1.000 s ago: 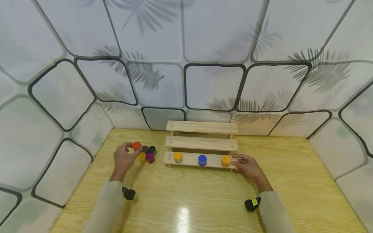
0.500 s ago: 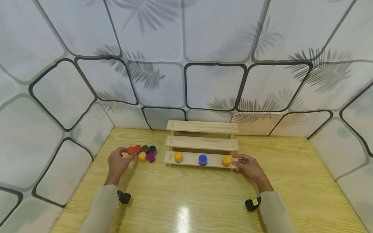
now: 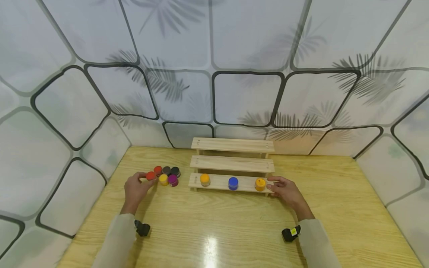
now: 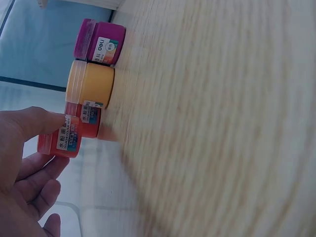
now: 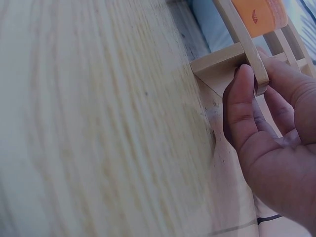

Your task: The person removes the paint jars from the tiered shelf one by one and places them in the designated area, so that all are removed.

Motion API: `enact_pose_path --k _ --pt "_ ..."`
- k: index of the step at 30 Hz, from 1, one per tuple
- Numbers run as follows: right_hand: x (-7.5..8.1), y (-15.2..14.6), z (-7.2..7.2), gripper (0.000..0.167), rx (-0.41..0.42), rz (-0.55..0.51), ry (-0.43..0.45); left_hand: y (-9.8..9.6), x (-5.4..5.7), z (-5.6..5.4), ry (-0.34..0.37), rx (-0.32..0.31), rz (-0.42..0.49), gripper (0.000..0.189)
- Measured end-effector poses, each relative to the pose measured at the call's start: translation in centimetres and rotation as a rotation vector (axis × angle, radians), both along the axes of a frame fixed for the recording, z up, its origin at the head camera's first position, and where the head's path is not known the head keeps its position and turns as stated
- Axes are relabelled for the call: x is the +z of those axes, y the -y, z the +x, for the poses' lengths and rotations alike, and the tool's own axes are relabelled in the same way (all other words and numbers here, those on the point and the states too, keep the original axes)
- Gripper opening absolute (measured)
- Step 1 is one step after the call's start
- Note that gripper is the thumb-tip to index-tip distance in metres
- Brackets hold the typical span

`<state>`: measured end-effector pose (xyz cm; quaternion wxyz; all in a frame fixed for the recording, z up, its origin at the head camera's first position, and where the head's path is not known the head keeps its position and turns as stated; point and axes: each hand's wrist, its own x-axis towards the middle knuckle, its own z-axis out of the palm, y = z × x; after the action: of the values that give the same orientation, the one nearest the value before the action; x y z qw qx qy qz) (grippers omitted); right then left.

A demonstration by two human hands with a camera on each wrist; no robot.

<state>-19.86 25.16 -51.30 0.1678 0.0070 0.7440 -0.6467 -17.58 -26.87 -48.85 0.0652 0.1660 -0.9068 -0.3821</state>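
My left hand (image 3: 135, 190) pinches an orange-red paint jar (image 4: 61, 138) between thumb and fingers, at the left end of a cluster of small paint jars. Against it in the left wrist view stands another red jar (image 4: 90, 120), then a yellow jar (image 4: 96, 81) and a purple jar (image 4: 106, 42). My right hand (image 3: 285, 191) grips the right end of the lowest step (image 5: 247, 37) of a wooden three-tier rack, thumb and fingers on either side of the board. On that step stand a yellow-orange jar (image 3: 205, 180), a blue jar (image 3: 233, 183) and an orange jar (image 3: 260, 184).
A grey jar (image 3: 166, 171) and a black jar (image 3: 175, 171) stand at the back of the cluster. The rack's middle tier (image 3: 231, 163) and top tier (image 3: 232, 144) rise behind the lowest step. A patterned cloth wall (image 3: 248, 98) borders the wooden table (image 3: 207, 219).
My left hand has moved left and lower with the orange-red jar, from over the cluster to its left end, uncovering the other red jar. The right hand stays at the rack.
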Motion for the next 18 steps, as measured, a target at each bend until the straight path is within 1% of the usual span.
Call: enact_pose_path --k 4,11,18 --pt "0.0 0.0 0.0 0.046 -0.003 0.003 0.002 0.1 -0.3 -0.3 -0.003 -0.022 -0.026 0.049" --pt "0.0 0.1 0.0 0.044 -0.001 -0.005 -0.004 0.2 -1.0 -0.6 -0.027 -0.06 -0.086 0.039" --pt "-0.1 0.1 -0.1 0.04 -0.003 -0.02 -0.004 0.4 -1.5 -0.9 -0.028 -0.06 -0.095 0.039"
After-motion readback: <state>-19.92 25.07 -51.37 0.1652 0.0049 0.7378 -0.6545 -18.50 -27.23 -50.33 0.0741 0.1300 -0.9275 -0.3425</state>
